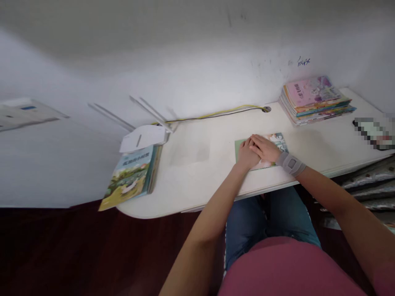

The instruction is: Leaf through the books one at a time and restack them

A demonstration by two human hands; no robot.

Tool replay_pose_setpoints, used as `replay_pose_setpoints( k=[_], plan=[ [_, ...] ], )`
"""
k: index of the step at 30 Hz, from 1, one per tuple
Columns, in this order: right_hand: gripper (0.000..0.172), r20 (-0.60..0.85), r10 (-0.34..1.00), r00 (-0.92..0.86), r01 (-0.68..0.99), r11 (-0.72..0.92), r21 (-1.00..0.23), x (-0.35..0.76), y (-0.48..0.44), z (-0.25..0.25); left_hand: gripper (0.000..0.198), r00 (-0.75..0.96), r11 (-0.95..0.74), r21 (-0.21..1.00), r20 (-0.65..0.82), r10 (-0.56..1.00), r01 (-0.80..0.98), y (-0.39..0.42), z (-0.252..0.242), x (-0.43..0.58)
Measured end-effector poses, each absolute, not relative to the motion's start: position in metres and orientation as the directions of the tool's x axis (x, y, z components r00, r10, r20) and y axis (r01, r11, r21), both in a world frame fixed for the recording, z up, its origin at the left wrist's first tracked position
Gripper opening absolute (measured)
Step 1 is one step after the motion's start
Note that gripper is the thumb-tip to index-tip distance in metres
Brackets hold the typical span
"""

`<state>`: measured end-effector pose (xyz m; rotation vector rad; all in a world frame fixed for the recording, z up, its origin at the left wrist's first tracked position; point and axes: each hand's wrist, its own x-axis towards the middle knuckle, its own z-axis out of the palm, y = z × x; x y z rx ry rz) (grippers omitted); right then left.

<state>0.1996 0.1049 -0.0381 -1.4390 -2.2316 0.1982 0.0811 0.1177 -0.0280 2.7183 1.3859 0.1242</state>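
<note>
A thin picture book point(280, 141) with a green edge and a colourful cover lies flat near the front edge of the white table point(191, 176). My left hand point(247, 156) rests palm down on it, fingers stretched out. Over the fingers of that hand lies my right hand point(267, 149), also flat, with a grey band point(291, 163) around the wrist. Together they cover the middle of the book. Neither hand grips anything.
A stack of books point(314, 92) stands at the back right, near a blurred phone-like thing point(375, 131). At the left, a white router point(143, 137) with antennas sits on a pile of books point(132, 174). Cables point(216, 114) run along the wall into a table hole.
</note>
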Motion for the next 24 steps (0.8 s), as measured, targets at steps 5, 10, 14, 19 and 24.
replay_pose_setpoints(
  k=[5, 10, 14, 19, 24],
  plan=[
    [0.057, 0.315, 0.887, -0.337, 0.853, 0.429, -0.296, 0.212, 0.107, -0.038, 0.051, 0.590, -0.609, 0.189, 0.154, 0.793, 0.770, 0.126, -0.035, 0.077],
    [0.040, 0.243, 0.908, -0.343, 0.906, 0.387, -0.168, 0.227, 0.101, -0.031, 0.040, 0.559, -0.596, 0.201, 0.212, 0.802, 0.778, 0.128, -0.035, 0.078],
    [0.034, 0.227, 0.940, -0.254, 0.952, 0.285, -0.113, 0.244, 0.097, -0.029, 0.041, 0.432, -0.470, 0.160, 0.226, 0.873, 0.868, 0.128, -0.032, 0.064],
    [0.033, 0.226, 0.954, -0.195, 0.974, 0.215, -0.069, 0.255, 0.098, -0.026, 0.051, 0.304, -0.331, 0.174, 0.164, 0.938, 0.927, 0.129, -0.034, 0.045],
    [0.030, 0.228, 0.957, -0.180, 0.979, 0.196, -0.048, 0.258, 0.103, -0.025, 0.058, 0.238, -0.280, 0.325, 0.164, 0.957, 0.903, 0.129, -0.037, 0.038]
  ],
)
